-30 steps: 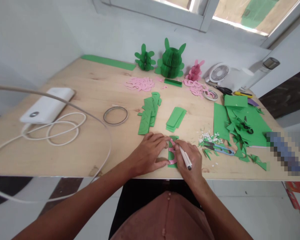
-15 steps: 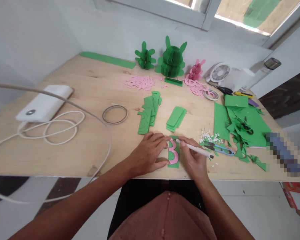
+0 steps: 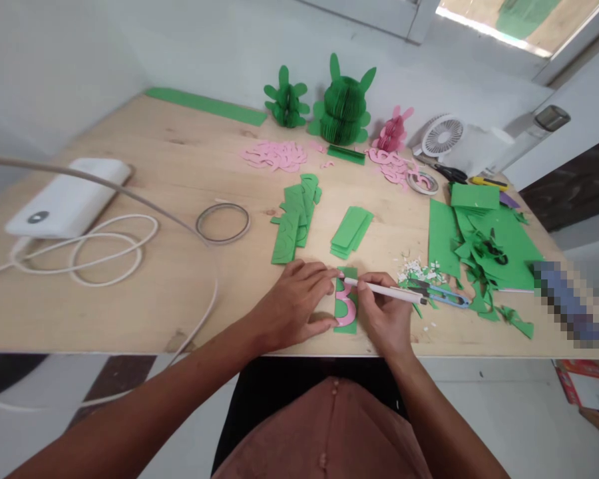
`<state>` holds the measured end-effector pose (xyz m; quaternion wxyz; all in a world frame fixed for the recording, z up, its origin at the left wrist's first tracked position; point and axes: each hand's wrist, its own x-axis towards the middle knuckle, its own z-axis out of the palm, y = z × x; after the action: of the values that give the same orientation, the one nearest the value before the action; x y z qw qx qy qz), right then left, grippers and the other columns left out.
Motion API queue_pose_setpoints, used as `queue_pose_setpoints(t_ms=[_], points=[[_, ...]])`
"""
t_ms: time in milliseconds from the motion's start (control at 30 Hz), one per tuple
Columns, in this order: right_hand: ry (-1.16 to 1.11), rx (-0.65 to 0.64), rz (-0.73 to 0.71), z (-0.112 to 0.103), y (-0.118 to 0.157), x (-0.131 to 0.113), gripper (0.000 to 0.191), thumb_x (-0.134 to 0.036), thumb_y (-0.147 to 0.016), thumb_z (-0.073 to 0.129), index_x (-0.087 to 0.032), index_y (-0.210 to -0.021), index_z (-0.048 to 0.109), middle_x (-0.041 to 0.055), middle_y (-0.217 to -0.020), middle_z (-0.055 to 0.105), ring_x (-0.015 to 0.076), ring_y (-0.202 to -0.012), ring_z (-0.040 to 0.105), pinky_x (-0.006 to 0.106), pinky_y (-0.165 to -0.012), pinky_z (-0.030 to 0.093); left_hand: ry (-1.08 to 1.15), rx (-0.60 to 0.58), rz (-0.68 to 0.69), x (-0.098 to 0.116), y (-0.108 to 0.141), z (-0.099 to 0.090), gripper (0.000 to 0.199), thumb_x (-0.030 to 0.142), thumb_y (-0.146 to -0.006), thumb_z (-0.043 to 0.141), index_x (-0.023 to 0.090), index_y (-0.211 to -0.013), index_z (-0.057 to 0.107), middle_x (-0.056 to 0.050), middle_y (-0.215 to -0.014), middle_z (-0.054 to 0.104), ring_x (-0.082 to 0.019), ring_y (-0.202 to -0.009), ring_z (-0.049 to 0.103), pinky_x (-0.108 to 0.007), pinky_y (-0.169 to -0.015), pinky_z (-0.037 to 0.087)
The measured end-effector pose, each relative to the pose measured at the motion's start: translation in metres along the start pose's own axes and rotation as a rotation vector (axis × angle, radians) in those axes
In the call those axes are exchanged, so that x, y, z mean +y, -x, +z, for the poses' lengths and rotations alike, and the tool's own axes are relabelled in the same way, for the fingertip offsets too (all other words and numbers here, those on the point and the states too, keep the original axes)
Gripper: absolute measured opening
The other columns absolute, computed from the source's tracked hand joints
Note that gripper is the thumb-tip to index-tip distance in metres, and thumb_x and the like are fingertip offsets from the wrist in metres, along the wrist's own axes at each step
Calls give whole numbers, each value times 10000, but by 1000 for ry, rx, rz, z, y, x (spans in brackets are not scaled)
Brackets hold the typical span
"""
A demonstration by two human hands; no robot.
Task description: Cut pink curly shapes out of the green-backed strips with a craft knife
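A pink paper cut-out shaped like a 3 (image 3: 348,310) lies on a small green paper strip (image 3: 348,329) near the table's front edge. From the left, my left hand (image 3: 299,299) rests on it, fingers apart, with fingertips at its top and thumb at its lower left. My right hand (image 3: 388,320) grips a white pen (image 3: 387,291). The pen's tip is over the upper part of the pink shape; I cannot tell whether it touches. Just beyond are blank green strips (image 3: 352,229) and several overlapping green pieces with drawn outlines (image 3: 292,223).
Blue-handled thread snips (image 3: 444,295) and white paper bits (image 3: 414,271) lie right of my hand. Green sheets and scraps (image 3: 484,259) cover the right side. Pink cut-outs (image 3: 274,155) and folded-paper figures (image 3: 346,110) are farther back. A tape roll (image 3: 223,223), white cable (image 3: 104,236) and power bank (image 3: 70,199) are left.
The pen's tip has shifted left onto the pink shape's upper part, and the pen lies at a flatter slant. My left hand holds nearly the same place; the view has tilted slightly.
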<state>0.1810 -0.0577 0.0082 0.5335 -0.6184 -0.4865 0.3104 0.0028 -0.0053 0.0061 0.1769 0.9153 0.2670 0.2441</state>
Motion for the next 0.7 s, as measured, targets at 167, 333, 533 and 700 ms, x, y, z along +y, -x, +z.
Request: queue_pose_setpoints(t_ms=[167,333,533,700], points=[[-5,-19,11,1,0,1,86,-293,-843,611,-207,-841,615,3,-746,672,150,-687,641,265,-630,507,1,-2,-7,1,0,0,275,362,-808,685,200,-952,515,-91,-1296,617,-265,-1211,502,-429,-1022,298],[-13,-18,9,2,0,1,90,-298,-845,610,-208,-841,612,0,-739,673,144,-678,644,255,-610,509,7,-12,-14,1,0,0,263,362,-812,674,202,-939,508,-89,-1299,614,-267,-1218,498,-431,-1022,296],[9,-18,21,2,-1,2,102,-305,-841,614,-204,-852,614,6,-734,679,144,-661,639,247,-570,495,6,-9,-14,1,0,0,251,356,-810,669,201,-934,515,-91,-1300,615,-262,-1214,501,-426,-1011,306],[27,-26,20,2,-1,3,94,-298,-843,609,-205,-854,614,7,-747,684,149,-679,646,257,-600,505,5,-6,-11,1,-1,0,252,354,-810,668,201,-928,507,-89,-1292,618,-264,-1208,503,-428,-1011,309]])
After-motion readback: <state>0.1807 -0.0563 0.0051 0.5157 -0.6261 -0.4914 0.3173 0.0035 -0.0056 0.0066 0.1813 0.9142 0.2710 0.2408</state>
